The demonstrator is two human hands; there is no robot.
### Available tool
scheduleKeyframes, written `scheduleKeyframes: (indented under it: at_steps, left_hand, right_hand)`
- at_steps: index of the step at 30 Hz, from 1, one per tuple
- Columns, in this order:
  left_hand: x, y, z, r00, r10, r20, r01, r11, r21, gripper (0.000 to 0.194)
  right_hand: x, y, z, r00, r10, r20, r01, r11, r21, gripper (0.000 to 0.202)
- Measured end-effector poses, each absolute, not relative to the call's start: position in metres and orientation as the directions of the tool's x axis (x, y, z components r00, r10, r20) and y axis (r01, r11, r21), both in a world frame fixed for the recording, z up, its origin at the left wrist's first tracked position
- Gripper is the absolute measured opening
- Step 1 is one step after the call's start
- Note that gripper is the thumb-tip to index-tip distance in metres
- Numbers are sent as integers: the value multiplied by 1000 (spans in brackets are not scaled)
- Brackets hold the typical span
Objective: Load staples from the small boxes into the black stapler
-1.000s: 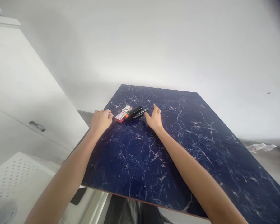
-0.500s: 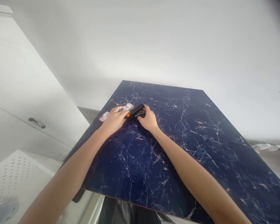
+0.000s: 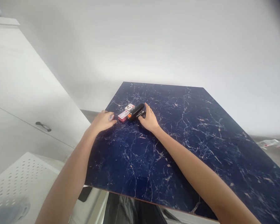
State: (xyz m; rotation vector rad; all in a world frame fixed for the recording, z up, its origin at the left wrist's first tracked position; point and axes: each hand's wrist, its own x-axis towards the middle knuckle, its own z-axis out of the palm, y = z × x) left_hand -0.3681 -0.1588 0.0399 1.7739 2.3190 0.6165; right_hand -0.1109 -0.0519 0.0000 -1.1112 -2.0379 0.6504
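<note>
On the desk, the stapler lies between my hands, with two small boxes just left of it.

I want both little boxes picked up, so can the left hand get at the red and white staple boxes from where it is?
Probably yes. The left hand rests on the dark marble table right beside the boxes, nothing between them. The right hand is on the black stapler, on their other side.

A plain white wall fills the far side in soft, even light. A white cabinet with a dark handle stands left of the dark blue marbled bench; a perforated white surface lies below.
</note>
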Motion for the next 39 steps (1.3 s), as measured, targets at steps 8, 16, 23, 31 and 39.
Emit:
scheduleKeyframes:
  at_steps: [8, 16, 23, 31, 39]
  left_hand:
    - [-332, -154, 38, -120, 933, 339, 931, -13, 366, 50]
    - [-340, -153, 38, -433, 822, 370, 833, 208, 512, 29]
    - [-349, -146, 22, -505, 755, 418, 767, 171, 618, 29]
    - [-373, -142, 15, -492, 777, 394, 852, 335, 402, 27]
    - [-389, -143, 19, -314, 898, 307, 937, 241, 255, 29]
  right_hand:
    - [-109, -50, -3, -340, 872, 353, 477, 483, -734, 73]
    - [-108, -49, -5, -372, 857, 356, 496, 508, -705, 70]
    - [-108, -48, -7, -367, 850, 378, 491, 522, -697, 68]
    - [-108, -46, -11, -362, 848, 387, 489, 526, -696, 67]
    - [-108, -47, -10, -366, 850, 378, 495, 522, -695, 67]
